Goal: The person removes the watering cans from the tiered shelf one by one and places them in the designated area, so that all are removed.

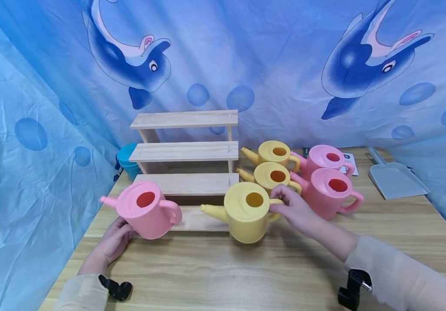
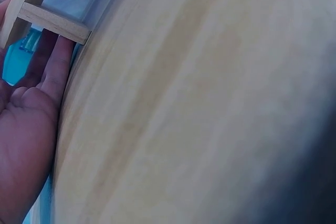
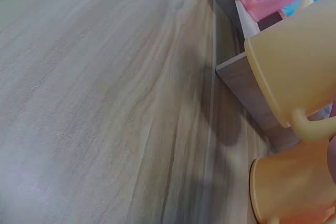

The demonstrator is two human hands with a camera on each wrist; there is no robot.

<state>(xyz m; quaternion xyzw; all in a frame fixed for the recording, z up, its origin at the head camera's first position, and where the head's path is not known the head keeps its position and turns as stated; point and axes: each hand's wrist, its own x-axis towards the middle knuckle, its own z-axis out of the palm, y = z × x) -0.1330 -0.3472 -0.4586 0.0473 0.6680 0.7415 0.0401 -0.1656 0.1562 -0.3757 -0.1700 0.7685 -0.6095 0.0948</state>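
Note:
My right hand [image 1: 294, 209] pinches the handle of a yellow watering can [image 1: 247, 218], holding it in front of the right end of a stepped wooden shelf [image 1: 191, 183]. Its spout points left. In the right wrist view this can [image 3: 299, 59] hangs above the table beside the shelf's end. A pink watering can [image 1: 145, 216] stands at the left end of the lowest step, spout to the left. Below it, my left hand [image 1: 112, 242] grips the shelf's left end; in the left wrist view, fingers [image 2: 59, 66] reach behind a wooden bar [image 2: 55, 23].
Right of the shelf stand two more yellow cans [image 1: 271, 175] and two pink cans [image 1: 329, 192], close together. A grey dustpan [image 1: 397, 177] lies at the back right. A teal container [image 1: 128, 160] is behind the shelf's left side. A blue dolphin-print curtain [image 1: 277, 65] encloses the table.

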